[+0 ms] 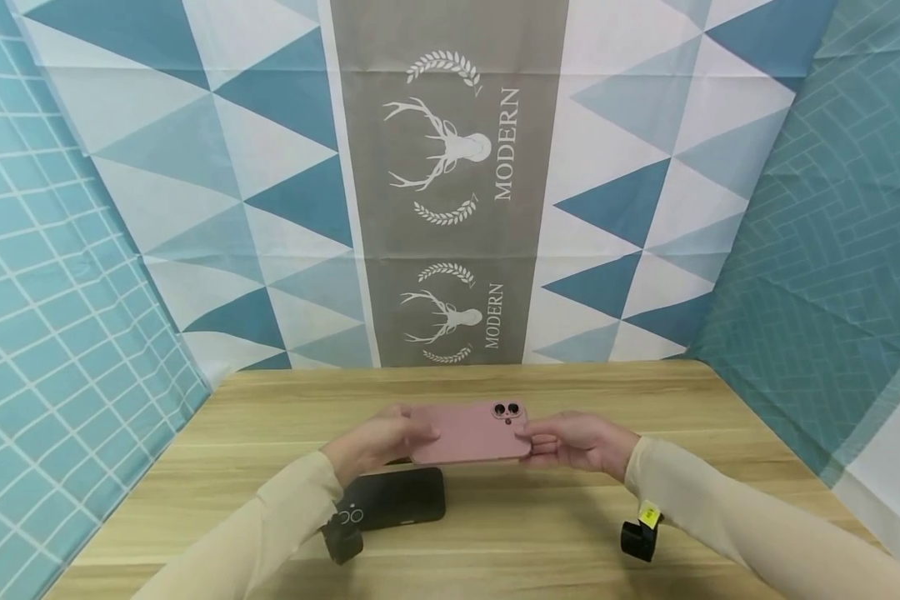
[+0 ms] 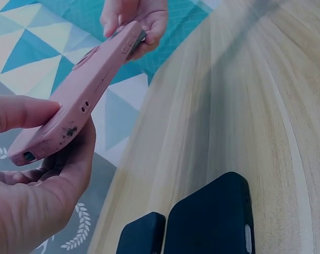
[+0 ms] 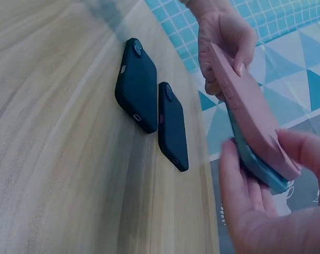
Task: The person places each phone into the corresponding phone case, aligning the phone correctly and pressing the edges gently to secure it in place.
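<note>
A pink phone case (image 1: 467, 435) with two camera lenses is held level above the wooden table, its back facing up. At its left end my left hand (image 1: 378, 439) grips it, thumb on the back and fingers curled underneath. My right hand (image 1: 579, 442) holds the other end, with the thumb on the pink back. In the right wrist view, a teal phone (image 3: 249, 159) shows along the underside of the case, angled away from it at the right-hand end. The fingers of that hand lie beneath the teal phone. Dark scuffs mark the case's edge in the left wrist view.
Two black phones (image 3: 137, 87) (image 3: 173, 129) lie side by side on the wooden table (image 1: 540, 533); in the head view the pink case mostly hides the farther one. Patterned cloth (image 1: 450, 225) hangs behind the table, with blue tiled cloth (image 1: 37, 275) at the left.
</note>
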`<state>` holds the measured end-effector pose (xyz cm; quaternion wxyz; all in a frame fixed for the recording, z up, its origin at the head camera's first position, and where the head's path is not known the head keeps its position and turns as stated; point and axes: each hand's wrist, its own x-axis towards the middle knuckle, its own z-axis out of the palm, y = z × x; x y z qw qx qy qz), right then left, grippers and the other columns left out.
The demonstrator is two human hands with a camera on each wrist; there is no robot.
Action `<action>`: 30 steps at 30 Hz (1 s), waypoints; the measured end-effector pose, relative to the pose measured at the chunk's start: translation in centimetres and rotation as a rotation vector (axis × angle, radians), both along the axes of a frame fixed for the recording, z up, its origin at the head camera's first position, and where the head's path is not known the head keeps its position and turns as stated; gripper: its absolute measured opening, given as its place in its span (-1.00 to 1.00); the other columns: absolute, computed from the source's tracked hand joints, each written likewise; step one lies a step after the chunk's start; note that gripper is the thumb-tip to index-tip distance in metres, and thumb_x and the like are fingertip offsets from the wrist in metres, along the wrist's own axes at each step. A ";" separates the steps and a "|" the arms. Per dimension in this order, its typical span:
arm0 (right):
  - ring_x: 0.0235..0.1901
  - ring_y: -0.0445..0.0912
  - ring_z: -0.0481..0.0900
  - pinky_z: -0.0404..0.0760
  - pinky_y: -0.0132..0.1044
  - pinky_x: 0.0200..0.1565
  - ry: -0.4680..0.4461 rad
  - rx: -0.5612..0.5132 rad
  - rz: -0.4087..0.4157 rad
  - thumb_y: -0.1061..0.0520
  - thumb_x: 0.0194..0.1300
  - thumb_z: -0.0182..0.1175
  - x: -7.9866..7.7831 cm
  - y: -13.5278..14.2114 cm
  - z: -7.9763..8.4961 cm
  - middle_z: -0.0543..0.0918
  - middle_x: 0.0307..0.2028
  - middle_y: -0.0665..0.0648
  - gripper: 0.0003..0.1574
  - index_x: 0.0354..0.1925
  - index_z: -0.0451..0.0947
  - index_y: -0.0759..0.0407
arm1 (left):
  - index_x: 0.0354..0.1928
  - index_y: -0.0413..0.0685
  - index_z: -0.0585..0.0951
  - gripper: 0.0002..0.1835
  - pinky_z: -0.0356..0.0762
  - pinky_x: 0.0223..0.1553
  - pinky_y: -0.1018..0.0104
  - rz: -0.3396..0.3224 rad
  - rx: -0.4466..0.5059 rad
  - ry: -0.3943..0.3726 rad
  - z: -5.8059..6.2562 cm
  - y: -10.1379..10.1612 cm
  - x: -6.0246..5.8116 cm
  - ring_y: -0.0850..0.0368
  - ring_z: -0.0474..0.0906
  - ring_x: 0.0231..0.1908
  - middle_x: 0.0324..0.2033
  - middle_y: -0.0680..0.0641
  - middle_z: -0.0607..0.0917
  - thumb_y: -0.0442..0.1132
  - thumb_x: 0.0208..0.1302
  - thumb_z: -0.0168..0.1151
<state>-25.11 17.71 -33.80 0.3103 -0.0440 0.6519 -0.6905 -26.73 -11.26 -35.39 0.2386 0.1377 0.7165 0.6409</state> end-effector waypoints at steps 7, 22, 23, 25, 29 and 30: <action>-0.25 -0.15 0.73 0.68 -0.21 0.04 0.051 -0.023 -0.034 0.26 0.31 0.15 0.0 0.1 -0.1 0.77 -0.32 0.09 -0.63 0.03 0.46 0.48 | -0.31 -0.18 0.53 -0.96 0.61 -0.29 0.47 0.010 0.003 -0.018 0.1 0.0 -0.3 0.29 0.57 -0.40 -0.43 0.08 0.62 -0.39 0.19 0.15; -0.23 -0.20 0.72 0.66 -0.20 0.07 0.090 -0.023 0.031 0.28 0.34 0.11 0.2 0.4 -1.1 0.76 -0.27 0.03 -0.34 0.27 0.17 0.63 | -0.28 -0.24 0.50 -0.93 0.60 -0.34 0.46 -0.004 -0.007 -0.030 0.6 0.2 0.0 0.28 0.57 -0.43 -0.45 0.06 0.60 -0.38 0.21 0.15; -0.24 -0.21 0.72 0.66 -0.21 0.06 0.086 -0.021 0.027 0.29 0.34 0.12 0.3 0.4 -1.2 0.75 -0.29 0.02 -0.33 0.27 0.16 0.64 | -0.27 -0.25 0.49 -0.92 0.60 -0.33 0.46 -0.006 -0.010 -0.030 0.7 0.3 0.1 0.28 0.57 -0.42 -0.44 0.06 0.59 -0.38 0.22 0.15; -0.25 -0.22 0.70 0.67 -0.23 0.05 0.075 -0.026 0.020 0.29 0.33 0.12 0.3 0.4 -1.5 0.74 -0.30 0.00 -0.31 0.28 0.14 0.64 | -0.24 -0.28 0.48 -0.89 0.59 -0.34 0.47 -0.006 -0.017 -0.027 0.8 0.4 0.2 0.28 0.57 -0.42 -0.43 0.05 0.59 -0.38 0.22 0.15; -0.20 -0.21 0.71 0.62 -0.18 0.14 0.071 -0.071 0.018 0.26 0.35 0.11 0.4 0.4 -1.6 0.75 -0.28 0.01 -0.33 0.28 0.16 0.62 | -0.20 -0.35 0.48 -0.84 0.58 -0.33 0.47 0.020 -0.037 -0.006 0.9 0.5 0.3 0.27 0.55 -0.41 -0.41 0.03 0.56 -0.38 0.23 0.14; -0.19 -0.20 0.71 0.62 -0.18 0.14 0.073 -0.083 0.018 0.25 0.36 0.11 0.4 0.4 -1.6 0.75 -0.27 0.01 -0.36 0.27 0.20 0.59 | -0.17 -0.38 0.47 -0.81 0.59 -0.32 0.47 0.033 -0.042 -0.001 0.9 0.5 0.3 0.26 0.55 -0.40 -0.40 0.02 0.57 -0.38 0.23 0.14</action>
